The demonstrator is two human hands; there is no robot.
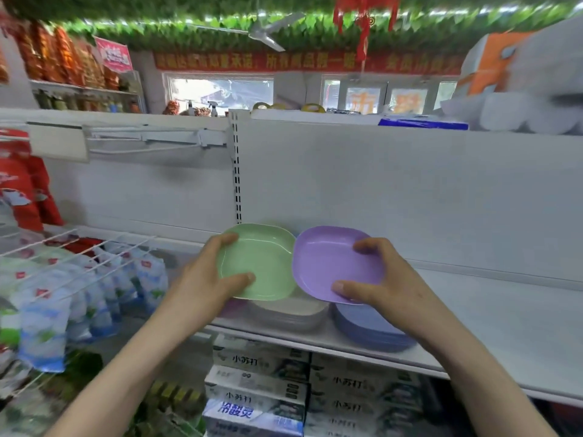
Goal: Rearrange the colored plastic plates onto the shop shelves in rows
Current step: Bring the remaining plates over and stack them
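Left hand: your left hand (202,279) gripped the green plate (262,257) at its 9 o'clock rim, with the thumb curled over the near lip and the fingers over the far edge.
Right hand: your right hand (378,279) gripped the purple plate (325,263) the same way at its 3 o'clock rim.
Plates' place: you held both plates off the shelf (504,326), tilted toward you and side by side. Their inner rims met or nearly met; which one could not be told.
Handling: the plates looked thin, light and stiff, with a glossy face that would probably slide under a loose pinch. The raised rim was likely your surest hold, and a drop seemed more likely to clatter than to break.
Directly below: a grey stack (290,313) sat at 6 o'clock under the green plate. A blue stack (369,332) sat at 6 o'clock under the purple one.
Further out: a slotted upright (237,171) rose at 12 o'clock. A wire rack (79,244) with hanging packets (41,310) stood at 9 o'clock. Printed boxes (258,383) filled the tier beneath.
In the way: the two stacks took the shelf front right under your hands. For a new row, the bare board toward 3 o'clock looked like the easier landing.
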